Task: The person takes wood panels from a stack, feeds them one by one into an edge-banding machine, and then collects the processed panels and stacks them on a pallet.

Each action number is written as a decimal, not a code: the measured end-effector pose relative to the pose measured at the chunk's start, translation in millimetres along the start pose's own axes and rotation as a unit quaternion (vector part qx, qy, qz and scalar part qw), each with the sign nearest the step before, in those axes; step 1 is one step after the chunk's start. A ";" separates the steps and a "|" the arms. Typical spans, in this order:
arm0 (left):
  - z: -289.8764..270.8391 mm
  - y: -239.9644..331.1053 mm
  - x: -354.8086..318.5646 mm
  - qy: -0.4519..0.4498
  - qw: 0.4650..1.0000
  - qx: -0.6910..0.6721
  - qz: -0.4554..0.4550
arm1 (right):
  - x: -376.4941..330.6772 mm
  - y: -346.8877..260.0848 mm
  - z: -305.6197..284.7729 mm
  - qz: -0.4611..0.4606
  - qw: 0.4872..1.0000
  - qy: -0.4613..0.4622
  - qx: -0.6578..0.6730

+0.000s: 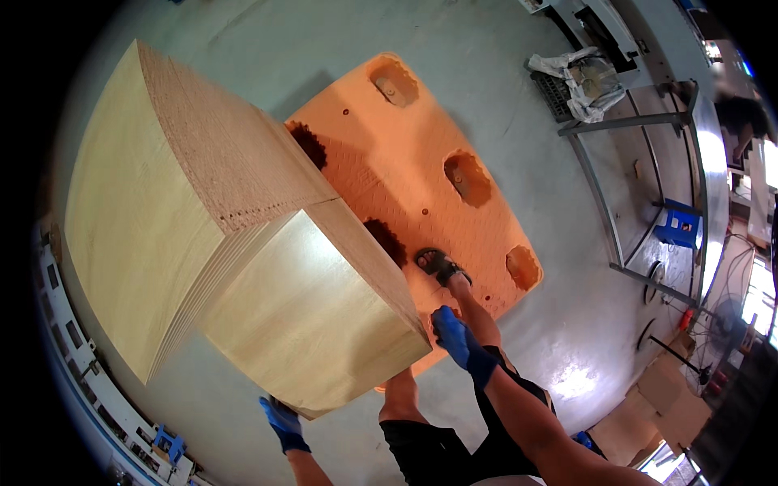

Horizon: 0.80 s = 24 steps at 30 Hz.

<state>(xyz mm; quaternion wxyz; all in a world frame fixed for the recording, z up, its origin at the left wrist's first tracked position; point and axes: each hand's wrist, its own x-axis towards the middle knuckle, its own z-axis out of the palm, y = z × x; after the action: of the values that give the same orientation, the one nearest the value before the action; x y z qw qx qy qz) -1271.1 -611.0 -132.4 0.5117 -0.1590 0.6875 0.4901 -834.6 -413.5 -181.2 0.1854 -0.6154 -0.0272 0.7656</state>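
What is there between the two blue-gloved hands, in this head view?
In the head view, the near corner of the lower wooden board stack lies between the left hand and right hand.

workshop | concrete floor [454,49] | stacked wood panels [203,211] | orange pallet [413,146]

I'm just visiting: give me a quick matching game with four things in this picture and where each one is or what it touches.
Things:
1. left hand
2. right hand
3. sandalled foot
4. orange pallet

Places:
A. flat on the grey floor
B. standing on the pallet
C. at the near lower corner of the wooden board stack
D. at the stack's right corner

Pairs: 1-C, 2-D, 3-B, 4-A
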 end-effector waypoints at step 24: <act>38.3 -53.2 -16.6 0.149 0.939 -0.241 -0.196 | 11.0 23.5 34.1 0.176 0.930 -0.013 0.321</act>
<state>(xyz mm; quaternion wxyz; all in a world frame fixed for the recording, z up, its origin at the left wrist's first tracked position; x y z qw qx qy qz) -1204.8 -608.7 -145.2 0.4355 -0.4803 0.5723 0.5020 -874.9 -425.5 -189.6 0.2347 -0.5082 0.3267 0.7616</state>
